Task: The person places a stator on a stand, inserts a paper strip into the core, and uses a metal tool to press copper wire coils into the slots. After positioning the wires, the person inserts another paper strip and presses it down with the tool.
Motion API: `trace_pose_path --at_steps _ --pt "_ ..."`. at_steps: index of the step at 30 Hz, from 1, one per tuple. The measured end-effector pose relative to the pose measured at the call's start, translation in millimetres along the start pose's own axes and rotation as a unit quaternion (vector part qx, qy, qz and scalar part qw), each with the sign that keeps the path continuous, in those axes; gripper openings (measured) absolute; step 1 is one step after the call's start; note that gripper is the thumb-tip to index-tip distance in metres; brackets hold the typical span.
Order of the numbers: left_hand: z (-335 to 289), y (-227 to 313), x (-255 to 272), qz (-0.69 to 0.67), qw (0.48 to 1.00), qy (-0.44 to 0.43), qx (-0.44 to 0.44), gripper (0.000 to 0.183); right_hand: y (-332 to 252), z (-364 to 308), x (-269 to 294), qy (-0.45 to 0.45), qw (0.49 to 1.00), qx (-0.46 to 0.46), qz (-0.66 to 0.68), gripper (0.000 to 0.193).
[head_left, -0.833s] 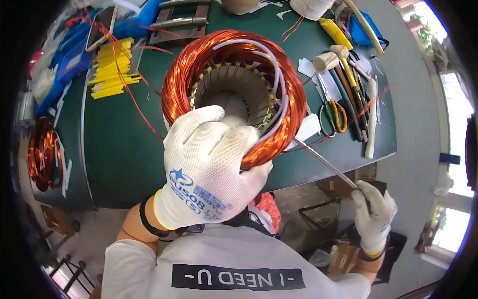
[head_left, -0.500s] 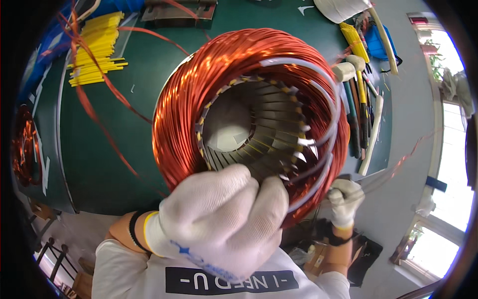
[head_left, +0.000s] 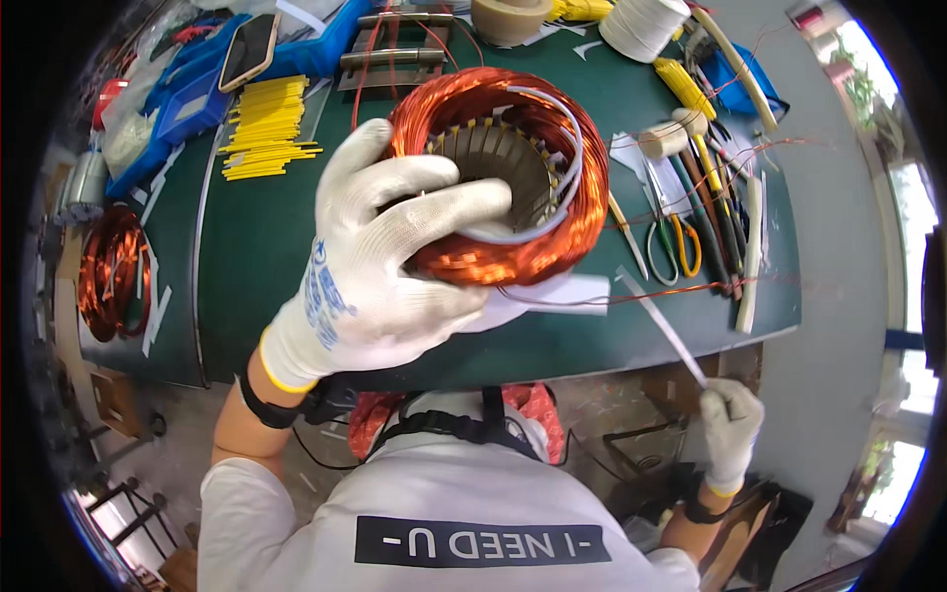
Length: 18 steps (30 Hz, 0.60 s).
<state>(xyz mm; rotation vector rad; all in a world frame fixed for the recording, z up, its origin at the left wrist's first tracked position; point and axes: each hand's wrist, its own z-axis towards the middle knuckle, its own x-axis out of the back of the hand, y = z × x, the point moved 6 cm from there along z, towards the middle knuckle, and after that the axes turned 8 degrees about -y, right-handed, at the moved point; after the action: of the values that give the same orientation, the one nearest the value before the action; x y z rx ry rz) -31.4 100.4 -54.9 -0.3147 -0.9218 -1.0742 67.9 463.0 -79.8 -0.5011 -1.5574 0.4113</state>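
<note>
A motor stator (head_left: 528, 261) wound with thick red-copper coils is held above the front half of the green bench, its slotted bore showing. Pale sleeving (head_left: 577, 163) curves round the inside of its windings. My left hand (head_left: 380, 252), gloved in white, grips the near left of the coil ring, fingers reaching over the rim into the bore. Out at the lower right, beyond the bench edge, my gloved right hand (head_left: 732, 429) is closed on the end of a thin, flat pale strip (head_left: 663, 328). The strip points up and left toward the bench, apart from the stator.
Yellow sleeves (head_left: 266, 128) lie at the left, near blue bins (head_left: 192, 104) and a phone (head_left: 250, 51). A copper wire coil (head_left: 113, 271) rests farther left. Scissors (head_left: 688, 247), a mallet (head_left: 663, 140) and other tools occupy the right. A thread spool (head_left: 643, 28) stands at the back.
The stator now appears smaller and farther from my head. My left hand has shifted to its left side. My right hand has moved away from the windings, down and right.
</note>
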Motion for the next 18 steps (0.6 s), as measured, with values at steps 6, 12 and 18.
trace_pose_path --at_steps 6,12,18 --pt "31 35 -29 0.152 0.978 -0.003 0.143 0.011 -33 16 16 0.045 0.997 0.037 -0.048 0.009" --pt "16 41 -15 0.134 0.986 -0.057 0.084 0.019 -88 13 32 0.043 0.969 0.167 -0.175 0.009" --pt "4 43 -16 0.102 0.992 -0.058 0.055 0.022 -92 8 34 -0.003 0.975 0.133 -0.178 0.010"
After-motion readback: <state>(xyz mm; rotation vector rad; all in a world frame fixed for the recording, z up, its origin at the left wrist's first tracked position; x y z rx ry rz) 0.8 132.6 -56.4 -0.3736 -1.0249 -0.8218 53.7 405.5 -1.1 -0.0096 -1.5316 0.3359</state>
